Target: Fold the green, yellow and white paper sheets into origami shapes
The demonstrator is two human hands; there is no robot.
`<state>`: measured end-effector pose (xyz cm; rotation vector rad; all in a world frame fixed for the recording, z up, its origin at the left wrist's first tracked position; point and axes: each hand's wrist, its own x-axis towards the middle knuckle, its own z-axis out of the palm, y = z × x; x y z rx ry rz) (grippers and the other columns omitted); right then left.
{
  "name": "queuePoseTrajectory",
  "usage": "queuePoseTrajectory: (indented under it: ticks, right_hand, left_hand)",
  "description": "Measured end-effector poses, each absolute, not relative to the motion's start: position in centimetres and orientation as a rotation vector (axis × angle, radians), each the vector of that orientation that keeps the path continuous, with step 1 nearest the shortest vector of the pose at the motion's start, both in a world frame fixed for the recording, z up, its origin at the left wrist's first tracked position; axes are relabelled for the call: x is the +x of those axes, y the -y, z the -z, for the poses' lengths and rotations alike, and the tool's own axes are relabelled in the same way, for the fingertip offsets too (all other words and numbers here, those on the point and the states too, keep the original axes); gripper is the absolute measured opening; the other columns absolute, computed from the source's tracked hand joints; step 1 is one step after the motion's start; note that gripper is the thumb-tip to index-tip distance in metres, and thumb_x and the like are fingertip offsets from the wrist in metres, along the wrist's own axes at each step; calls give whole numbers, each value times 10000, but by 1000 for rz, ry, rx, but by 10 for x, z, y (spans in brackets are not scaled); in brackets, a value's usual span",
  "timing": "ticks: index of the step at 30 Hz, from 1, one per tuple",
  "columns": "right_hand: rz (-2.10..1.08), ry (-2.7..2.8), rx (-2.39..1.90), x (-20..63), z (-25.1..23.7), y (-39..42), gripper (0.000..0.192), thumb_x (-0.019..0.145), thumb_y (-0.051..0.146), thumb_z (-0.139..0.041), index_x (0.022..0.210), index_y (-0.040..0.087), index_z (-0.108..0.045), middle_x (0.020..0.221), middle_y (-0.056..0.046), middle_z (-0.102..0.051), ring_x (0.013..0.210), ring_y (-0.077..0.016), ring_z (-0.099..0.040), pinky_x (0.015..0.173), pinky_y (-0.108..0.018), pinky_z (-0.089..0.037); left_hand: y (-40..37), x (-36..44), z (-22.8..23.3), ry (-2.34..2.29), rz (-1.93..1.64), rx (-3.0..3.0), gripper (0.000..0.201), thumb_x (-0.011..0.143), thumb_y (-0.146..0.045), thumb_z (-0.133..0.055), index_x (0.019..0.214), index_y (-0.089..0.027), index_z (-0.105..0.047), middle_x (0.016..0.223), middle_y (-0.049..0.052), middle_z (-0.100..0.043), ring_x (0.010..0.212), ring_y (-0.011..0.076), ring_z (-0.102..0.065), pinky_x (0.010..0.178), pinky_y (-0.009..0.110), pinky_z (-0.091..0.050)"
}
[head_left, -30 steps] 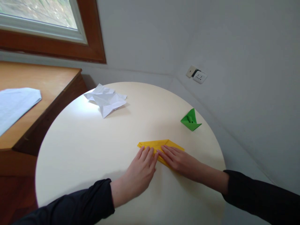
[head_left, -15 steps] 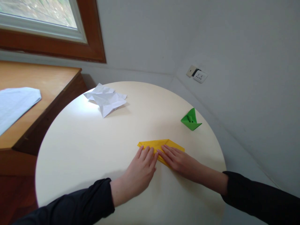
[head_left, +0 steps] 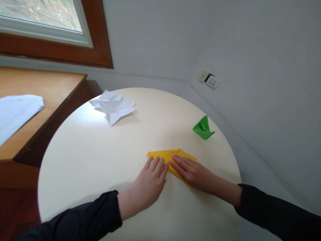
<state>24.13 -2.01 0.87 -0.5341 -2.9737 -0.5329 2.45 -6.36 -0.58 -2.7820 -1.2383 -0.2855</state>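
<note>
A folded sheet of yellow paper (head_left: 170,153) lies on the round cream table (head_left: 100,160), several layers showing along its near right edge. My left hand (head_left: 149,185) rests with its fingertips on the paper's near left edge, fingers side by side and slightly bent. On the right part, my right hand (head_left: 194,173) lies flat with its fingers stretched across the paper. The two hands almost meet at the paper's middle. Both thumbs are mostly hidden, and so is the part of the paper beneath the hands.
A green folded paper shape (head_left: 203,130) stands near the table's right edge. Creased white paper (head_left: 114,106) lies at the far left of the tabletop. Beside the table is a wooden desk (head_left: 57,83) bearing a pale folded cloth-like sheet (head_left: 18,112). Walls rise behind and to the right.
Both hands stay pressed on the yellow paper in nearly the same place. The whole view has shifted very slightly; nothing else visibly differs.
</note>
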Motion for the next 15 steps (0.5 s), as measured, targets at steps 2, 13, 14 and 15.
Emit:
queuePoseTrajectory:
  ticks: [2,13,14,15]
  right_hand:
    - [532,2976,-536,242,-10,20,344,880,87,-375,1173,15,-540,1119,-218,-626,1047,-267,-604,852,-393,-535]
    - [470,3001,-533,244,-11,20,355,884,87,-384,1202,16,-524,1154,-239,-604,1076,-266,-589,874,-403,-522]
    - [470,3001,-535,244,-11,20,354,885,90,-389,1204,20,-524,1155,-237,-604,1081,-265,-587,878,-403,-520]
    - [473,3002,-538,245,-11,20,352,886,95,-392,1204,24,-525,1154,-234,-606,1084,-264,-585,881,-403,-518]
  left_hand:
    - [64,24,5,1237,292,-2774,431,917,-280,-347,1279,-77,-460,1271,156,-525,1182,304,-452,1016,450,-288]
    - [64,24,5,1240,296,-2792,427,915,-283,-361,1282,-84,-452,1272,155,-519,1193,298,-439,1021,454,-271]
    - [64,24,5,1239,298,-2794,427,915,-284,-362,1280,-84,-454,1272,156,-520,1192,297,-440,1020,453,-272]
    - [64,23,5,1239,300,-2794,425,915,-286,-363,1276,-84,-459,1272,157,-521,1191,296,-442,1018,451,-275]
